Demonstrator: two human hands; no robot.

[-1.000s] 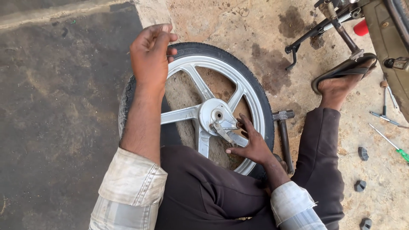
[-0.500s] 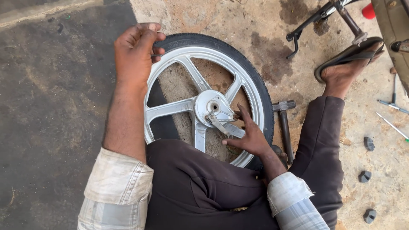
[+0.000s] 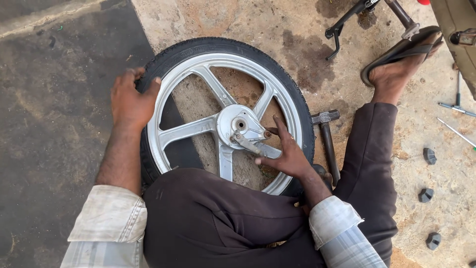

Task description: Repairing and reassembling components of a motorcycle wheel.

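1. My knee hides the lower rim of the wheel (image 3: 198, 64).
2. Right hand (image 3: 285, 154), fingers spread, presses the hub lever (image 3: 248, 144).
3. Left hand (image 3: 130, 101) grips the black tyre (silver spokes) flat on concrete.
4. Hammer (image 3: 327, 141) lies beside.

Lower arc of wheel (image 3: 198, 67) hidden behind dark-trousered knee (image 3: 223, 218); hammer (image 3: 327, 139) handle end lost behind wrist; motorcycle stand (image 3: 364, 15) cut off at top edge.
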